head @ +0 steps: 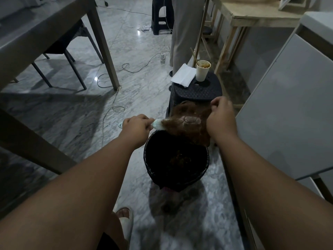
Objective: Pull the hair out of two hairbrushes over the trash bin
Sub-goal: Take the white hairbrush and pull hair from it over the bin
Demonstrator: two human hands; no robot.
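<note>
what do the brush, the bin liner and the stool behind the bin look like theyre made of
The hairbrush looks like pale, smooth plastic: its head is light mint-white with moulded bristle rows, though brown hair covers most of it. The trash bin is lined with a thin black plastic bag, judging by its glossy, crinkled rim. The stool appears to be matte black moulded plastic, with a perforated dot pattern on top.

You have two hands in view, the left hand (136, 126) and the right hand (220, 114). Between them you hold one hairbrush (159, 124), carrying one clump of brown hair (191, 123). Below your grip stands one trash bin (155, 170). Beyond your grip you see one black stool (196, 92) bearing one paper cup (202, 70) and one napkin (183, 76).
</note>
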